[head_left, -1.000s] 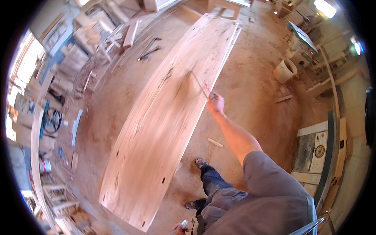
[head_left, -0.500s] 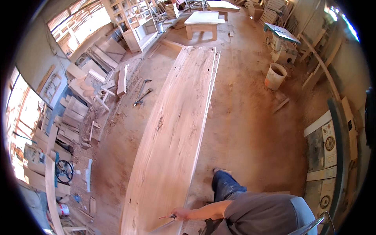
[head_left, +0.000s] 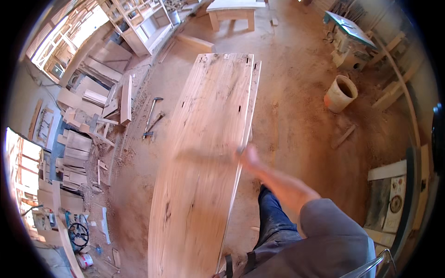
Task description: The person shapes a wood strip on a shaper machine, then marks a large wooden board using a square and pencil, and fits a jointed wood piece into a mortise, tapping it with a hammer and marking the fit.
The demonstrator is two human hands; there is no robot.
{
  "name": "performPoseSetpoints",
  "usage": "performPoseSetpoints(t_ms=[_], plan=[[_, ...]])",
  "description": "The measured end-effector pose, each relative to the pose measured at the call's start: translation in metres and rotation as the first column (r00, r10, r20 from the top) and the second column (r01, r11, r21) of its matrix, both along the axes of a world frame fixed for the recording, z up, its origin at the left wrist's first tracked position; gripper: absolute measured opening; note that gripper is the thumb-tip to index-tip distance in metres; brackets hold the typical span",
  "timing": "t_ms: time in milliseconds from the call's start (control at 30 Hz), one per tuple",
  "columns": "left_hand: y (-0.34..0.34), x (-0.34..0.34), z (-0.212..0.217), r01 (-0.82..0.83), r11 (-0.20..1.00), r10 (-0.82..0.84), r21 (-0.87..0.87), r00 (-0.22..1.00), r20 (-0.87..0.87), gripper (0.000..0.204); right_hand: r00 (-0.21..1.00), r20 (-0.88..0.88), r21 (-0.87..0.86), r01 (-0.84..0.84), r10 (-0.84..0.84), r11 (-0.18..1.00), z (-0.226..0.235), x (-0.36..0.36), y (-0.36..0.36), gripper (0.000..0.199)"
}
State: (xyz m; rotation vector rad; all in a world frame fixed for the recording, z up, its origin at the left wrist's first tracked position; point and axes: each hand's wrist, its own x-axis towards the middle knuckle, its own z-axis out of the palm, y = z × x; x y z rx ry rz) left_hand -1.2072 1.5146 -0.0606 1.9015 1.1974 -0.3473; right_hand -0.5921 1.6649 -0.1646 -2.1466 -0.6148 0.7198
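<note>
My right hand [head_left: 250, 160] is over the right edge of a long, wide wooden board [head_left: 199, 199] with dark knots and small slots. The hand is smeared by motion, with its fingers closed. A small dark thing shows at the fingers, and a blurred brown streak [head_left: 206, 155] reaches left from them across the board. Whether the streak is a held tool or a shadow, I cannot tell. Beneath the top board, a second board [head_left: 256, 88] sticks out along the right side. My left hand is out of sight.
On the floor left of the boards lie a bar clamp [head_left: 152, 113] and a dark tool [head_left: 157, 121]. Scrap wood [head_left: 76, 153] lines the left wall. A bucket [head_left: 340, 94] and a green-topped machine [head_left: 350, 30] stand to the right. Ahead is a low table [head_left: 234, 5].
My right hand has moved forward along the board from near its close end, where it held a thin pencil-like thing. The view has shifted, and the brown streak has appeared.
</note>
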Motion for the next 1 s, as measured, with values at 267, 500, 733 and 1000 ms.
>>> performPoseSetpoints(t_ms=[267,500,733,1000], plan=[[0.043,0.177,-0.015,-0.422,0.895,0.444,-0.147,0.876,0.187,0.035,0.543,0.613,0.412,0.401,-0.575,0.818,0.04,0.417,0.051,0.018],[0.116,0.306,0.012,-0.323,0.946,0.322,-0.021,0.935,0.15,0.026,0.953,-0.265,0.305,-0.063,0.148,0.95,-0.016,0.098,0.103,0.011],[0.178,0.359,0.002,-0.556,0.825,0.564,-0.103,0.793,0.231,0.026,0.794,-0.193,0.143,-0.558,0.576,0.817,-0.003,-0.005,0.117,0.02],[0.172,0.461,0.009,-0.649,0.759,0.637,-0.042,0.729,0.249,0.026,0.919,-0.17,0.272,0.391,-0.356,0.879,-0.053,0.47,0.15,0.021]])
